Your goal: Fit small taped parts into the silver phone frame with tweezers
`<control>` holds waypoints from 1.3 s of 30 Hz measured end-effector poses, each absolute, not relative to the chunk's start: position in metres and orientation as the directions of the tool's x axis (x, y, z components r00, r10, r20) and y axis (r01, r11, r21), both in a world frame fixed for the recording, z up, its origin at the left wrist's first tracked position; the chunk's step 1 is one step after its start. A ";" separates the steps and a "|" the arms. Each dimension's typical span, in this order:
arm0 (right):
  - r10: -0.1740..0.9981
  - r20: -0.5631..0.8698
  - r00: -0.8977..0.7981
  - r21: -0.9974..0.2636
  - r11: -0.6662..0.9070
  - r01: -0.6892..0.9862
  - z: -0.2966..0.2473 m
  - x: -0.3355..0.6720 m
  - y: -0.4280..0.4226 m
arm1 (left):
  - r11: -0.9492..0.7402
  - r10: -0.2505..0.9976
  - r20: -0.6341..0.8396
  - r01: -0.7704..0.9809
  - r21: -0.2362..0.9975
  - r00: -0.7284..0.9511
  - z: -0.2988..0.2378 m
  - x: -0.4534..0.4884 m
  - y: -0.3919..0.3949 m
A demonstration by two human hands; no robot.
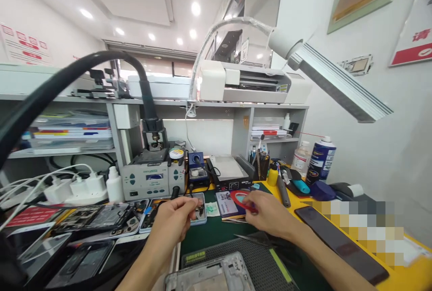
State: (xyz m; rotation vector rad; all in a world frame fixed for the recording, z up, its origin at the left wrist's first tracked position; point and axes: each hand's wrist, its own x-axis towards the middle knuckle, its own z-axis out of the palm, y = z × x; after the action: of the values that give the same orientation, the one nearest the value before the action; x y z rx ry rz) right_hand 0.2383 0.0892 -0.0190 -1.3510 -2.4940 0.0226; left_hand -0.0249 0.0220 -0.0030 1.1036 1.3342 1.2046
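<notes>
two hands (177,214) (268,210), one red ring (233,197)

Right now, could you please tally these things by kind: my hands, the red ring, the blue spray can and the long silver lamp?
Hands: 2, left hand and right hand
Red ring: 1, at the right hand's fingers
Blue spray can: 1
Long silver lamp: 1
Total: 5

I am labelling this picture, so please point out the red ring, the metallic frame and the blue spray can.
Red ring (237,202), head view: rim, left side.
Metallic frame (211,276), head view: inner surface, near the middle.
Blue spray can (320,161), head view: printed body, around mid-height.
</notes>
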 end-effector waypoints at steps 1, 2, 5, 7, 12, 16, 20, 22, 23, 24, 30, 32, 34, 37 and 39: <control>0.811 0.306 -0.498 -0.156 0.559 0.815 -0.018 0.239 0.090 | 0.117 0.990 -0.113 0.042 0.992 -0.086 -0.003 -0.025 0.023; 0.801 0.352 -0.483 -0.161 0.561 0.812 -0.016 0.239 0.090 | 0.137 0.988 -0.130 0.076 0.988 -0.081 -0.004 -0.025 0.024; 0.782 0.472 -0.408 -0.232 0.556 0.798 -0.010 0.243 0.092 | 0.188 0.982 -0.180 0.185 0.965 -0.061 -0.007 -0.024 0.027; 0.789 0.527 -0.314 -0.331 0.532 0.779 -0.006 0.246 0.093 | 0.211 0.977 -0.212 0.258 0.943 -0.024 -0.010 -0.024 0.028; 0.870 0.484 -0.095 -0.607 0.412 0.680 -0.002 0.248 0.093 | 0.216 0.957 -0.279 0.450 0.867 0.078 -0.020 -0.025 0.028; 0.919 0.387 -0.074 -0.747 0.360 0.559 -0.001 0.241 0.091 | 0.154 0.965 -0.247 0.578 0.801 0.084 -0.025 -0.019 0.029; 0.940 0.329 -0.089 -0.822 0.332 0.463 0.002 0.235 0.085 | 0.101 0.976 -0.203 0.671 0.735 0.076 -0.024 -0.014 0.031; 0.943 0.318 -0.096 -0.842 0.327 0.430 0.004 0.233 0.082 | 0.085 0.980 -0.185 0.700 0.709 0.069 -0.024 -0.015 0.031; 0.944 0.313 -0.102 -0.851 0.326 0.412 0.004 0.233 0.081 | 0.078 0.983 -0.175 0.710 0.700 0.064 -0.024 -0.015 0.031; 0.945 0.308 -0.109 -0.860 0.325 0.393 0.005 0.233 0.080 | 0.072 0.985 -0.162 0.718 0.693 0.058 -0.024 -0.016 0.031; 0.955 0.260 -0.146 -0.920 0.291 0.263 0.005 0.233 0.079 | 0.058 0.996 -0.090 0.726 0.685 0.006 -0.021 -0.019 0.030; 0.959 0.231 -0.161 -0.942 0.262 0.210 0.004 0.233 0.079 | 0.043 0.998 -0.064 0.705 0.708 0.004 -0.015 -0.019 0.028; 0.962 0.200 -0.187 -0.960 0.230 0.157 0.004 0.234 0.078 | 0.014 0.999 -0.037 0.667 0.744 0.020 -0.005 -0.017 0.024; 0.955 0.162 -0.250 -0.978 0.190 0.090 0.006 0.235 0.073 | -0.033 0.997 -0.015 0.578 0.815 0.078 0.014 -0.010 0.015; 0.944 0.153 -0.291 -0.983 0.176 0.053 0.008 0.231 0.065 | -0.051 0.991 -0.021 0.507 0.861 0.135 0.025 -0.001 0.007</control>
State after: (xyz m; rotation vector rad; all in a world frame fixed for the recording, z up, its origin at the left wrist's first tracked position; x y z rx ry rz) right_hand 0.2313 0.0648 0.0084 -0.9878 -1.5533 1.2489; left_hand -0.0013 0.0069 0.0250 1.6627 1.4685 0.8146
